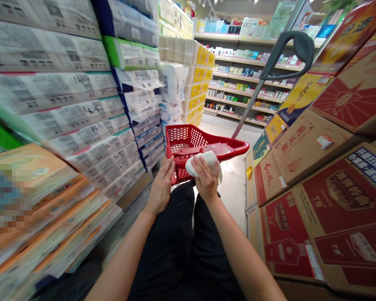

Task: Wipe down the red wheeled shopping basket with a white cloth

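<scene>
Tall stacks of white plastic-wrapped packs (90, 109) line the left, orange printed flat packages (78, 217) nearer; red and brown cardboard cartons (335, 209) rise on the right; long pale shelves (219, 36) behind hold small coloured boxes (250, 54)

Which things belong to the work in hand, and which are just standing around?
In the work:
white soft cloth under the right hand
red perforated plastic basket with grey loop handle, left hand at its rim

Standing around:
red-and-brown cardboard cartons, right
white plastic-wrapped packs, left
pale stocked shelves, behind
</scene>
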Tool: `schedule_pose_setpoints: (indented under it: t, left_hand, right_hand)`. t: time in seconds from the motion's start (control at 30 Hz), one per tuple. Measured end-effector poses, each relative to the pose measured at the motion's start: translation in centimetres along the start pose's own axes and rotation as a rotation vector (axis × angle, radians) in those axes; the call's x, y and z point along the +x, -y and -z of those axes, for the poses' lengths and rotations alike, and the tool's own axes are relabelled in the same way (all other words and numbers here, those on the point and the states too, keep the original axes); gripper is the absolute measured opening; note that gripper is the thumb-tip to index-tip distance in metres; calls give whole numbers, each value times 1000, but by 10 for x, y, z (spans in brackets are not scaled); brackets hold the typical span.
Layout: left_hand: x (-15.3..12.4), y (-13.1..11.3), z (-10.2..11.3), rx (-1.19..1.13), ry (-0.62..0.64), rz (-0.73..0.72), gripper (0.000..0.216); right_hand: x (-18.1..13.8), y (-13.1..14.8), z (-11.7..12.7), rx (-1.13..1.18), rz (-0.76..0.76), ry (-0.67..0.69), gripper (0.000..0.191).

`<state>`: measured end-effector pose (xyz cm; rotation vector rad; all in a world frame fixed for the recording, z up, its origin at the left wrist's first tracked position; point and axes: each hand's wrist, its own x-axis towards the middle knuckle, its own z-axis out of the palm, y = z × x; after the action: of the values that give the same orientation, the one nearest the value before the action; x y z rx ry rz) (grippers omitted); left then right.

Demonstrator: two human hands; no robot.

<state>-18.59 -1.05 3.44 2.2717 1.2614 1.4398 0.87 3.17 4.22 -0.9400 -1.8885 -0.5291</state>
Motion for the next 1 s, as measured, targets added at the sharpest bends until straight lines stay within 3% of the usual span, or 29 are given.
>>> schedule_pose_setpoints:
  t: [0.1, 0.2, 0.33, 0.47, 0.57, 0.67, 0.8, 0.9, 1.0]
  left_hand:
    - [1, -2, 2, -7, 12, 15, 54]
    - [1, -3, 3, -20, 14, 16, 54]
    - [1, -2, 4, -51, 0, 15, 53]
    - [1, -2, 4, -86, -9, 16, 53]
    - [2, -3, 4, -117, -19, 27, 55]
    - [2, -3, 2, -122, -19, 28, 55]
    - [1, -2, 0, -100, -31, 48, 54]
    - [1, -2, 1, -101, -17, 56, 55]
    - [2, -3, 2, -112, -10, 57, 54]
  right_hand:
    - [-5, -14, 9, -33, -52, -17, 36]
    - [-6, -10, 8, -33, -134, -55, 38]
    - [-1, 26, -4, 23, -257, -78, 38]
    - [4, 66, -17, 75, -212, -15, 37]
    - [5, 75, -23, 64, -158, 46, 39]
    - [4, 61, -24, 37, -61, 34, 41]
    - [1, 19, -10, 6, 56, 14, 41]
    - [-3, -8, 3, -40, 13, -2, 39]
    - [-4, -10, 9, -69, -97, -38, 38]
